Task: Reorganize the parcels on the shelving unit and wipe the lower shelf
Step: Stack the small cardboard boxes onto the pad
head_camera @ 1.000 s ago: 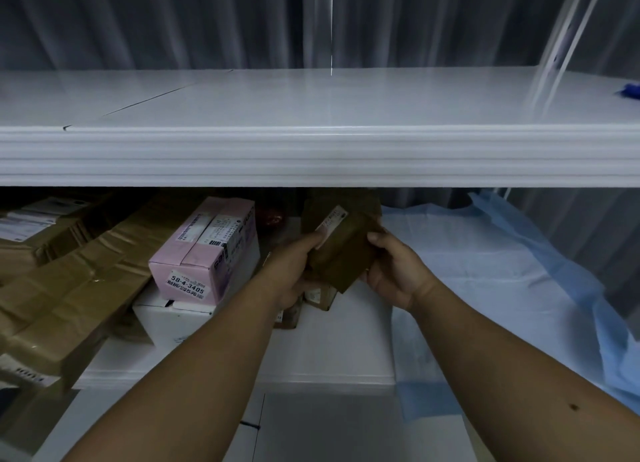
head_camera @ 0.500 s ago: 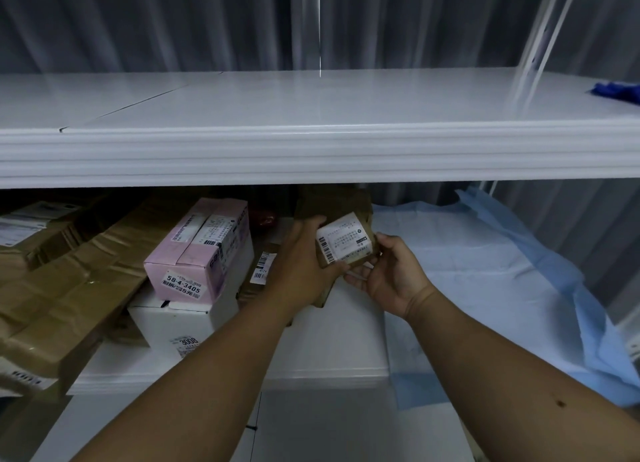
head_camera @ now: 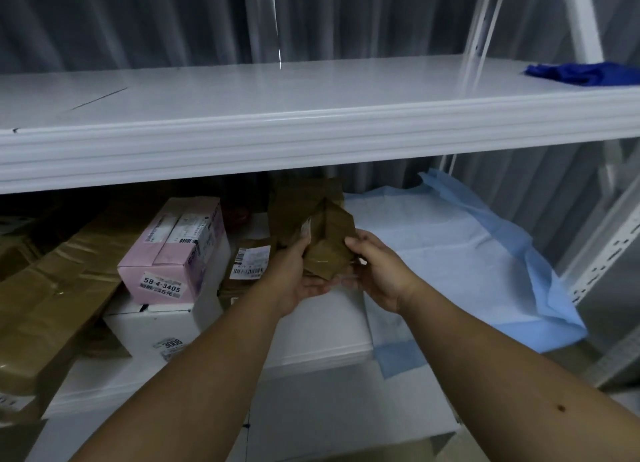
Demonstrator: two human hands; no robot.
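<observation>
Brown parcel [head_camera: 327,239] between both hands

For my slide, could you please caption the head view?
Both hands, left hand and right hand, hold a small brown parcel above the lower shelf, beside a pink box.

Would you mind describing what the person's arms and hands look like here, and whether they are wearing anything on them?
Both forearms are bare as far as the frame shows: no sleeves in view. The left hand and right hand wear no gloves, and no watch, bracelet or ring is visible. The right forearm carries one small dark mark on its upper side. Fingernails are too small to judge.
</observation>
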